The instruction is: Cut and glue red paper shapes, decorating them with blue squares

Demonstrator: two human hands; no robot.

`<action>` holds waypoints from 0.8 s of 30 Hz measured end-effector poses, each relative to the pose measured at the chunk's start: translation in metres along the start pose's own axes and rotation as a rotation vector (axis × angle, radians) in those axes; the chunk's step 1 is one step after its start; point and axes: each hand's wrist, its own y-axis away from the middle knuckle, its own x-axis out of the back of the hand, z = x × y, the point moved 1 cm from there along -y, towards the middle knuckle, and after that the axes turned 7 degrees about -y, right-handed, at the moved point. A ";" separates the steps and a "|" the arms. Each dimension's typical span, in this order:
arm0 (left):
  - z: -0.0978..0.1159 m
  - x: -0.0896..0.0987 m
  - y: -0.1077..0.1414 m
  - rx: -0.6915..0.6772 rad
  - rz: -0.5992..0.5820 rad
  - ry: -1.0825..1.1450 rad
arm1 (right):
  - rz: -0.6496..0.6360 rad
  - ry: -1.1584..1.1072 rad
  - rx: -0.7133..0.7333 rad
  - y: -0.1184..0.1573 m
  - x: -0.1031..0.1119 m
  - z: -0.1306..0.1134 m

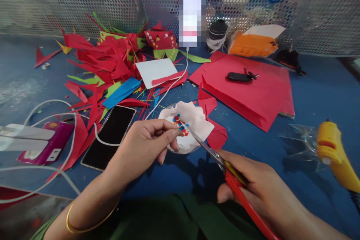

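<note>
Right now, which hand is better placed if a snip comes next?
Probably the right hand: it holds the scissors, blades pointing toward the small coloured squares. The left hand, pinched over the white liner, has no scissors.

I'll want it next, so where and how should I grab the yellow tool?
Probably the handle, with your right hand coming from the right: it slants toward you and rightward, while clear plastic lies on the left.

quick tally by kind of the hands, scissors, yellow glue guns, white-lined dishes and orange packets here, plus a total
Left hand and right hand: 2
Scissors: 1
Yellow glue gun: 1
White-lined dish: 1
Orange packet: 1
Total: 6
</note>
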 end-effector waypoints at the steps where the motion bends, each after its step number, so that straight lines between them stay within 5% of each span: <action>1: 0.000 0.000 0.000 -0.001 0.006 0.002 | 0.027 0.010 0.006 0.000 0.001 0.000; 6: 0.004 -0.001 0.000 0.005 0.043 0.013 | 0.153 0.147 0.050 0.001 0.003 -0.001; 24: 0.003 -0.003 0.001 -0.001 0.040 -0.048 | 0.085 0.302 0.087 -0.001 -0.001 0.001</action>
